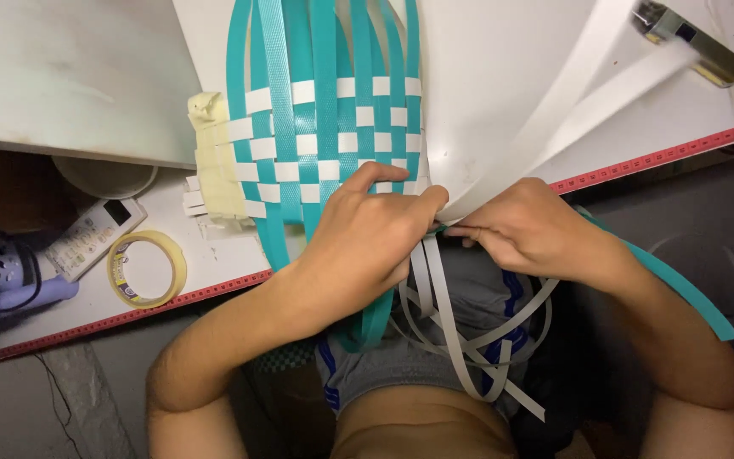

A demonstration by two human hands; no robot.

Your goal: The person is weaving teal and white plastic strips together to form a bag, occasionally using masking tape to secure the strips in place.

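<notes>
Bare forearms rise from the bottom edge toward a woven mat (324, 144) of teal and white plastic strips lying on a white worktable (503, 76). On the mat's near edge, the left hand (367, 234) presses down, its fingers curled together over the weave and hiding the strips beneath. Just right of the mat, the right hand (537, 229) pinches a wide white strip (554, 110) between thumb and fingers; the strip runs off the top edge. Loose white strips (460, 340) hang below the mat, tangled. Left of the mat lie a tape roll (147, 269) and a remote control (95, 238).
</notes>
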